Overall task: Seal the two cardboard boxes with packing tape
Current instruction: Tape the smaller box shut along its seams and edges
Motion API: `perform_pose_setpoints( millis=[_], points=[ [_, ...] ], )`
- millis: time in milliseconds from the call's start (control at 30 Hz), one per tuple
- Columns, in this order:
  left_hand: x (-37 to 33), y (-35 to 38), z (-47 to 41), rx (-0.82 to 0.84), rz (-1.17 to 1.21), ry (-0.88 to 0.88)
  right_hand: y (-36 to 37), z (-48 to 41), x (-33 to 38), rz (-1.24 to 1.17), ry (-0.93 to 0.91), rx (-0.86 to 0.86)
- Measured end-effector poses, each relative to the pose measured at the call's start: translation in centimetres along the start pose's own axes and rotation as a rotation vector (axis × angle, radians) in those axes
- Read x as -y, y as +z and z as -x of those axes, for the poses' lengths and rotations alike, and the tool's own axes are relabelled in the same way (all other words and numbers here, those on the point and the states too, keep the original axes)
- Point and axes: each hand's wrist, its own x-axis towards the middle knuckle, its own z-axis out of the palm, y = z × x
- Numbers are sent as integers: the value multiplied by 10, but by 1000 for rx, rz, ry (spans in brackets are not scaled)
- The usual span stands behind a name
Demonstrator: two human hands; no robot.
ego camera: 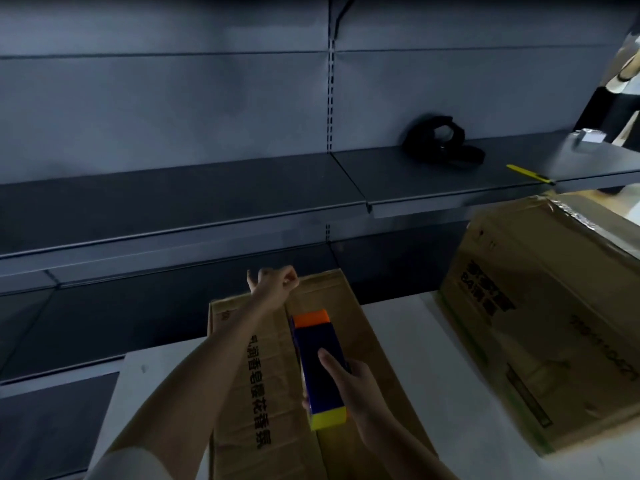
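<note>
1. The left hand [273, 287] reaches to the far edge of a brown cardboard box with black printed characters [367, 341]; its fingers are curled in over that edge, the thumb and little finger stick out; whether it pinches a tape end cannot be told.
2. The right hand [349, 379] is nearer the person, behind the left hand; it grips a blue rectangular tape dispenser [320, 365] from the right side, index finger stretched along the top, thumb tip showing at the left side.
3. The dispenser runs lengthwise between the two hands over the box's middle seam; its orange end points to the left hand, its yellow end sits just under the right wrist; whether it touches the flaps cannot be told.
4. The box flaps lie closed under both forearms; the box rests on a white tabletop [433, 358].
5. A second brown cardboard box [519, 306] stands on the same tabletop to the right of the right hand, well apart; a shiny strip runs along its top.
6. Beyond the left hand is a dark grey metal shelf [207, 188]; far to the right on it lie a black strap-like bundle [443, 140] and a yellow utility knife [530, 174].
</note>
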Motion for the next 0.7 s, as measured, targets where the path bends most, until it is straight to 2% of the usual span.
perform_pose_setpoints(
  millis=[100,233,367,467,600,700],
  points=[
    [23,2,-15,106,112,10,-3,-7,-5,62,-28,-52],
    [24,-10,-13,147,185,25,-10,-4,-20,84,-127,-74],
    [20,-17,-7,184,144,35,-5,10,-48,-32,-164,-275],
    [25,-16,-4,210,119,21,3,10,-58,-10,-190,-405],
    [36,-23,7,126,150,-47,-1,1,-53,-44,-288,-372],
    [49,-31,20,91,178,-119,-7,-12,-57,-96,-282,-258]
  ],
)
